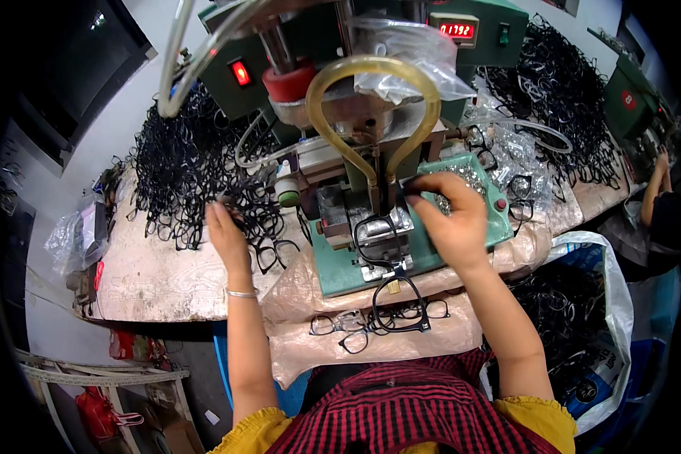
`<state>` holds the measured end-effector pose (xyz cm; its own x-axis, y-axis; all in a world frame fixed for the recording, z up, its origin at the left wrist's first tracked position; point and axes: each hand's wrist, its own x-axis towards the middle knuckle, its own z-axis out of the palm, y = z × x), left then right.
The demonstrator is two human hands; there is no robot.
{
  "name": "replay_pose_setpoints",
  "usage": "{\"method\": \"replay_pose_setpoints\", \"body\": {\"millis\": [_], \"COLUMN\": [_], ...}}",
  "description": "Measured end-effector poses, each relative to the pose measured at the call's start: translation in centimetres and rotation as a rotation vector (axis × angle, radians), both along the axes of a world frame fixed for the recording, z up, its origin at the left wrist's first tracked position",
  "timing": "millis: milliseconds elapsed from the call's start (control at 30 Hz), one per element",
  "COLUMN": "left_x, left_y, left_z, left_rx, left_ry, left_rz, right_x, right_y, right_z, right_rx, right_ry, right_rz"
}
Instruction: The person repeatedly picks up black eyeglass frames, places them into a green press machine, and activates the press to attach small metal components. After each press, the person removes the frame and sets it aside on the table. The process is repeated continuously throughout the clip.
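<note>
Left hand (227, 231) is reaching, half-curled, at the frame pile (189, 155); right hand (455, 219) is arching over the green base (342, 277); whether either is gripping, cannot tell. Black spectacle frame (399, 270) is overhanging the base's front edge.

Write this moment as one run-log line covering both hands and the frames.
left hand: by black frame pile, grip unclear; right hand: beside fixture, grip unclear; eyeglass frame: at fixture; sheet: loose frames

Head view: I am looking from the wearer's brow through a fisheye camera, facing downward and forward onto the green press (348, 113) at close range, the checked apron (401, 408) showing below it.
</note>
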<state>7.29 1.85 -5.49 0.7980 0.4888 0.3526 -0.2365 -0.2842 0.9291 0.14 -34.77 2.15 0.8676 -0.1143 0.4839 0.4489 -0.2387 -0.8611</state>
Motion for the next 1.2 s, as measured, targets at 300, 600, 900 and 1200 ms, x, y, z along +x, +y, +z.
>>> {"method": "replay_pose_setpoints", "body": {"millis": [300,600,900,1200], "left_x": [-8.1,-14.3,-11.6,-11.7], "left_y": [-8.7,-14.7,-19.2,-18.7], "left_z": [3.5,17.1,8.8,8.0], "left_rx": [-0.692,-0.774,-1.148,-1.0], "left_ry": [0.018,-0.158,0.742,0.679], "left_rz": [-0.478,-0.991,-1.297,-1.293], "right_x": [-0.2,-2.7,1.8,-1.3], "right_y": [3.1,4.3,-9.2,-5.0], "right_z": [-0.8,2.7,-8.0,-7.6], "right_rx": [0.331,0.327,0.202,-0.751], "right_ry": [0.109,0.112,0.144,0.104], "right_rz": [0.018,0.122,-0.365,-0.557]}}
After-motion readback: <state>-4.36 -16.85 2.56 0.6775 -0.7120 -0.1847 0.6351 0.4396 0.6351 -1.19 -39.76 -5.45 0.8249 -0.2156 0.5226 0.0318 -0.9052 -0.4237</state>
